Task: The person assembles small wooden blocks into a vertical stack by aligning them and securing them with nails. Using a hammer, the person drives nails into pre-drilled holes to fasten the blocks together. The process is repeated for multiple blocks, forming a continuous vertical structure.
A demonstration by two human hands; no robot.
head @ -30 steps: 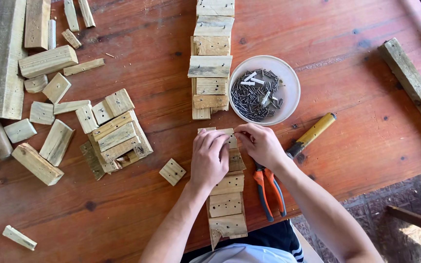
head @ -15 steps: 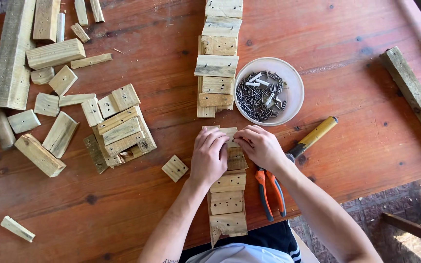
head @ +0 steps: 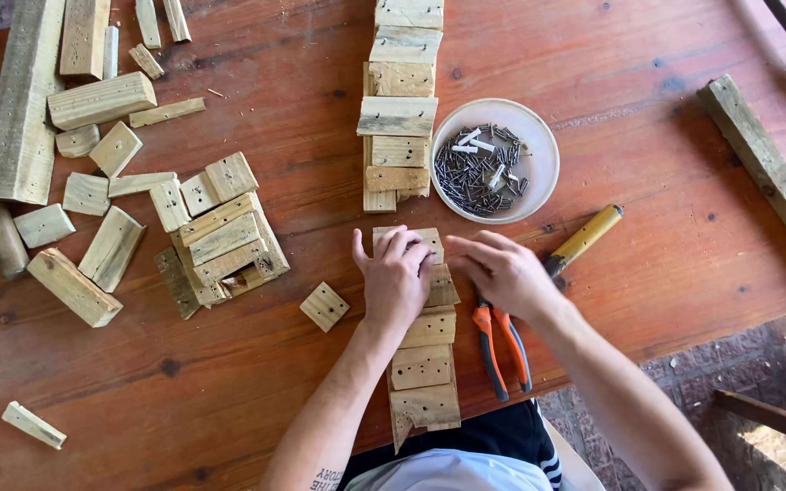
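While left hand [head: 396, 280] lies flat, fingers spread, on wood strip [head: 422, 364], white bowl [head: 539, 186] holds nails [head: 479, 170].

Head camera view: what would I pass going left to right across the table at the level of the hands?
Loose wooden block → stacked wood pieces → small square block → left hand → right hand → yellow tool handle.

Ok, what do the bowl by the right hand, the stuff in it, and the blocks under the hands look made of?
The bowl looks like white plastic, smooth and matte, though glazed ceramic is possible. The nails in it look like dark grey metal with slight shine. The blocks under the left hand look like raw, unfinished wood: pale grain, rough edges, small holes.
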